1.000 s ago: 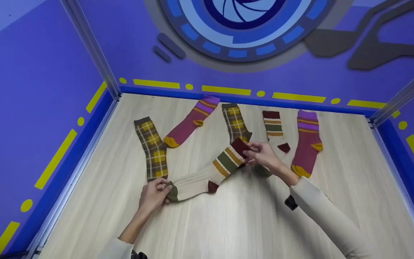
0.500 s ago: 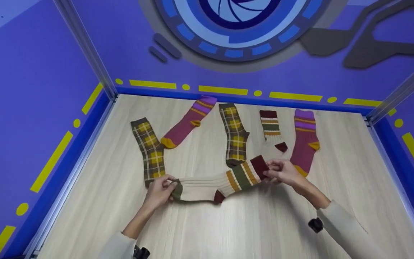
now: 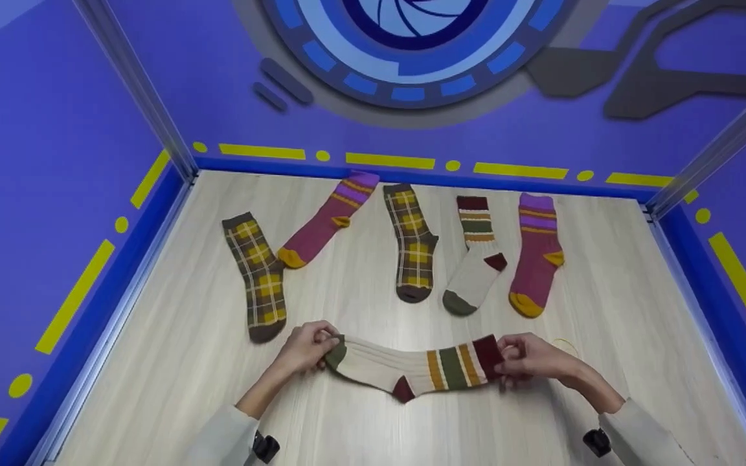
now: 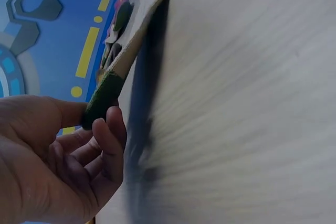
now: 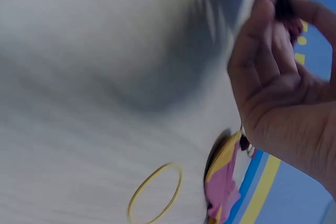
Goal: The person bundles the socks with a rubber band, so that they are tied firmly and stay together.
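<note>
A cream sock (image 3: 379, 366) with striped cuff, dark red heel and green toe stretches between my two hands near the front of the table. My left hand (image 3: 308, 348) pinches its green toe (image 4: 105, 95) between thumb and fingers. At the other end, my right hand (image 3: 531, 357) pinches the dark red cuff (image 3: 488, 356). The sock hangs slightly bowed, and the left wrist view shows it lifted off the tabletop. A matching cream striped sock (image 3: 476, 278) lies flat beyond it.
Behind lie two brown-and-yellow plaid socks, one left (image 3: 256, 278) and one central (image 3: 415, 246), plus two maroon-and-purple socks, one slanted (image 3: 327, 220) and one far right (image 3: 536, 255). A thin yellow rubber band (image 5: 152, 195) lies near my right hand. Blue walls enclose the table.
Both hands have drawn the cream sock toward the table's front. The right hand moved right and nearer, levelling the sock and uncovering the matching one and the central plaid sock.
</note>
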The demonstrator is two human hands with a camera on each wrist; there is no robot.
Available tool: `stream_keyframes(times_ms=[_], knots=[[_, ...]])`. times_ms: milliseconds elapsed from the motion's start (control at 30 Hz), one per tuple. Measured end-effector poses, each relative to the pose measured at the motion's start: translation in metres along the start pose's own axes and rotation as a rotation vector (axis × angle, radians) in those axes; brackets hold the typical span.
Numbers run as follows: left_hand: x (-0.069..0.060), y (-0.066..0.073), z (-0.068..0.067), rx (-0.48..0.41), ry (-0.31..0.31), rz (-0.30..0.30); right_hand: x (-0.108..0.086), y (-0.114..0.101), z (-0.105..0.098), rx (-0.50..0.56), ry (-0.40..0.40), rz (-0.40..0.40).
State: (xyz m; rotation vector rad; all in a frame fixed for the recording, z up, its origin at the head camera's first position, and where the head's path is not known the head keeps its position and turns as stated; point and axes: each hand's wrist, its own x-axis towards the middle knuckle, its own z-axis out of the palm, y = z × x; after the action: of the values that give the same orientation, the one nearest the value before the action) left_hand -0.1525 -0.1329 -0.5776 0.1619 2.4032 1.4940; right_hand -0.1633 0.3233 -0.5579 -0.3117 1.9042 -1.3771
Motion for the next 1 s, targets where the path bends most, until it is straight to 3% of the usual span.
stream_keyframes(times_ms=[133,367,667,1000], knots=[[0.007,0.002,0.004,0.03,0.02,0.016,-0.002,0.004,0.0,-0.029,-0.017,0.011],[0.01,0.003,0.005,0.031,0.063,0.018,-0.002,0.009,0.003,-0.125,0.159,0.023],[0.004,0.0,0.0,-0.043,0.04,-0.115,0.004,0.014,0.011,-0.23,0.303,-0.079],[0.021,0.004,0.011,-0.058,0.099,0.002,0.005,0.015,0.009,-0.346,0.536,-0.061]])
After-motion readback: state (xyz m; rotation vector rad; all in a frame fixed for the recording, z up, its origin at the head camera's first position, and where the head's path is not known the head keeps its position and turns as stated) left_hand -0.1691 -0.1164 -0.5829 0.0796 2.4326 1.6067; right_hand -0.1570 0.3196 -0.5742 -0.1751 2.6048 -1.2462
